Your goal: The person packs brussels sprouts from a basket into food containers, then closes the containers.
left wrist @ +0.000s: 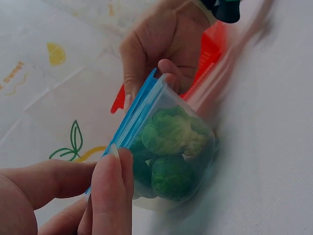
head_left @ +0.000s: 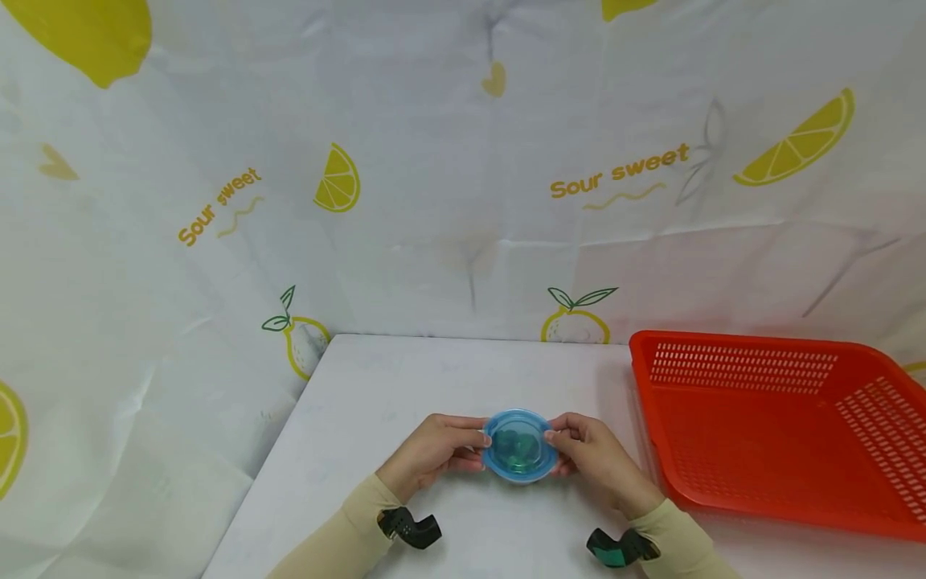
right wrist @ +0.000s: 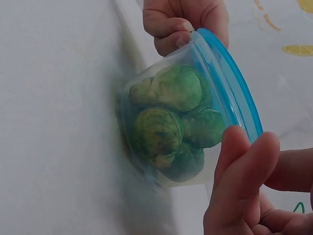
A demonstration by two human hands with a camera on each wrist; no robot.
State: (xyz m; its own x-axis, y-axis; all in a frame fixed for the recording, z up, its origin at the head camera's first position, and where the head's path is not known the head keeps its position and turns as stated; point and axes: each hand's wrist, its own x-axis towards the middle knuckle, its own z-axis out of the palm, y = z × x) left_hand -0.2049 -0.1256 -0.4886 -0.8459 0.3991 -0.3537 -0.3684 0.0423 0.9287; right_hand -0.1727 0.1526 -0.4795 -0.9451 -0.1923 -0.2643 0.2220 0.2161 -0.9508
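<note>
A small clear plastic container (left wrist: 205,147) with a blue lid (head_left: 519,414) sits near the front middle of the white table. Several green Brussels sprouts (right wrist: 156,134) show through its clear wall. My left hand (head_left: 441,450) pinches the rim on the left side, thumb on the lid and fingers beneath its edge. On the opposite side my right hand (head_left: 596,458) pinches the rim in the same way. In the wrist views the lid lies across the container's mouth, with both hands right at its edge.
A large red plastic basket (head_left: 767,434) with slotted walls stands at the right of the white table (head_left: 405,378). Behind the table hangs a white cloth (head_left: 419,161) printed with lemons and lettering.
</note>
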